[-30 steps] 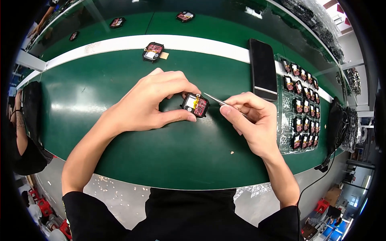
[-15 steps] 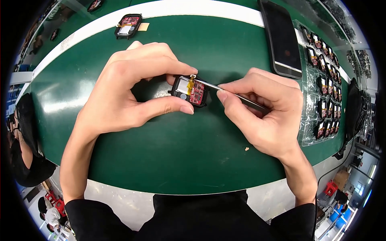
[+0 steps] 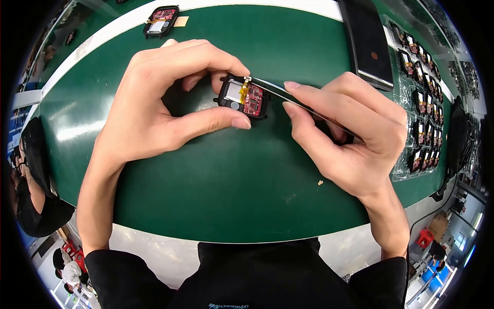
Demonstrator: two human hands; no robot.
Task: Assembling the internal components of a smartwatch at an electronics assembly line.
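Note:
Between the thumb and fingers of my left hand (image 3: 154,105) is a small black watch-like casing (image 3: 254,101), held just over the green table. It shows a red circuit board, a silvery battery-like block, a round grey disc and a yellow flex strip (image 3: 244,91). My right hand (image 3: 355,129) grips slim metal tweezers (image 3: 277,91), thumb and index finger on either side of them. Their tips reach the small connector at the strip's upper end, beside my left index fingertip. Whether the tips pinch it I cannot tell.
A similar open casing (image 3: 161,21) lies at the far left, beside a tan paper piece (image 3: 181,21). At the far right are a black phone-like slab (image 3: 366,41) and a clear tray (image 3: 404,172) with several casings. A tiny crumb (image 3: 320,183) lies near my right wrist.
The casing and both hands now sit slightly higher in view. My right hand has shifted right, its thumb and index finger further apart around the tweezers.

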